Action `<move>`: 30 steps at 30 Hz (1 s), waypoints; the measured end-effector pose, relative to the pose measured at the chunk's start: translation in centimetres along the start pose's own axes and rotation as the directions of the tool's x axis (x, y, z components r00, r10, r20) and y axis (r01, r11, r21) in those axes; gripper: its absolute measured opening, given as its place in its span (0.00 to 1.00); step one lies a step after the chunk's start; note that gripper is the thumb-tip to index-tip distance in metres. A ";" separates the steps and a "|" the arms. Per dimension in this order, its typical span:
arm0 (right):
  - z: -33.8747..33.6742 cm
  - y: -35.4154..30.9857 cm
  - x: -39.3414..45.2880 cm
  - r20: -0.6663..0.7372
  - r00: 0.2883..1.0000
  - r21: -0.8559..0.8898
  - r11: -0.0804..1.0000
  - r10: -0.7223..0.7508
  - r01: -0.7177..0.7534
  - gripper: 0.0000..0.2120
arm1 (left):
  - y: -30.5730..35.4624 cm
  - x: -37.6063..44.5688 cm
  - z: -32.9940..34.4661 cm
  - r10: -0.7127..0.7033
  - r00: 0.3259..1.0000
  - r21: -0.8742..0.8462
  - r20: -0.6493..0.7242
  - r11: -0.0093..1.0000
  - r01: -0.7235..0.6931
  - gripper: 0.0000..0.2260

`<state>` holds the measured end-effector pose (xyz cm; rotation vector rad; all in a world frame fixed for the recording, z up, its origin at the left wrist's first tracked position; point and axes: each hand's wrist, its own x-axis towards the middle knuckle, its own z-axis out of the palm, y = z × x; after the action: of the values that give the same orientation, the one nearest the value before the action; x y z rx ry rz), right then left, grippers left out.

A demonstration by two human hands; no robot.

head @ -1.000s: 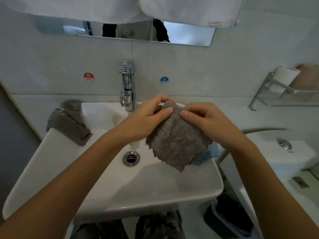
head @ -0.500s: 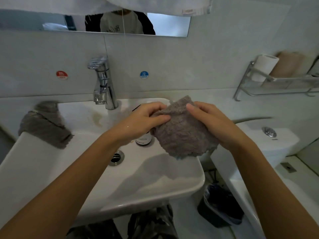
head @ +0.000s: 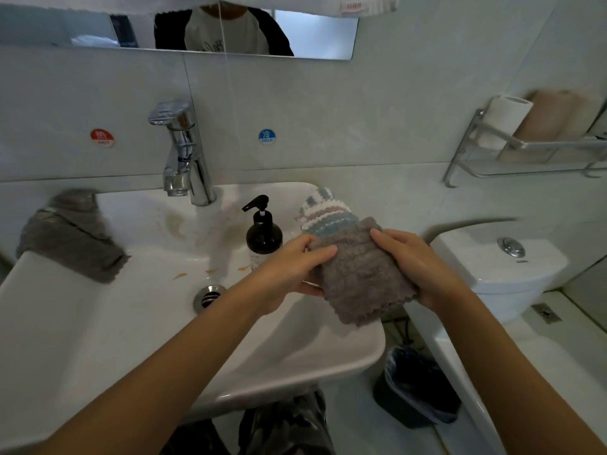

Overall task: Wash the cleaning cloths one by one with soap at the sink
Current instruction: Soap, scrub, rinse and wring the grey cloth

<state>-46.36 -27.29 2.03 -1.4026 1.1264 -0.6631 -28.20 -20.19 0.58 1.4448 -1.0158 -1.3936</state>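
Both hands (head: 289, 274) (head: 417, 267) curl their fingers round one fluffy, scallop-edged grey-brown cloth (head: 361, 277) above the sink (head: 295, 362).

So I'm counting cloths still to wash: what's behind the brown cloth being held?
A stack of folded cloths lies on the sink rim behind the brown cloth. Its lower part is covered, so no count.

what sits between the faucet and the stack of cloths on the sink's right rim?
Head view: the black soap pump bottle stands on the sink, between the faucet and the stacked cloths.
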 end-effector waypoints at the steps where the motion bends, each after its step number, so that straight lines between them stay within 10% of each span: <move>1: -0.2 0.5 0.0 -0.022 1.000 -0.019 1.000 0.016 -0.016 0.16 | -0.2 0.2 0.2 0.014 1.000 0.032 -0.021 0.999 -0.014 0.10; 5: -0.5 2.7 0.2 -0.135 0.990 -0.269 0.963 -0.043 0.005 0.13 | -0.9 0.6 0.8 0.106 0.991 0.058 -0.085 0.993 -0.101 0.14; 15: 0.1 2.2 0.9 -0.199 0.896 -0.233 0.907 -0.398 0.351 0.13 | -1.5 1.3 0.8 0.430 0.880 0.245 -0.202 0.892 -0.379 0.14; 24: 0.9 5.4 2.9 -0.134 0.921 -0.629 0.749 -0.365 0.205 0.19 | -3.0 2.6 0.8 0.305 0.939 0.352 -0.161 0.906 -0.234 0.13; 30: 0.1 5.3 2.6 -0.036 0.821 -0.717 0.587 -0.570 0.376 0.28 | -3.1 1.7 0.6 0.554 0.828 0.786 -0.085 0.548 -0.286 0.23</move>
<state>-46.57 -28.92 -3.61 -2.3881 1.2733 -0.8819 -28.78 -20.95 -2.94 1.7449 -1.6945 -0.3044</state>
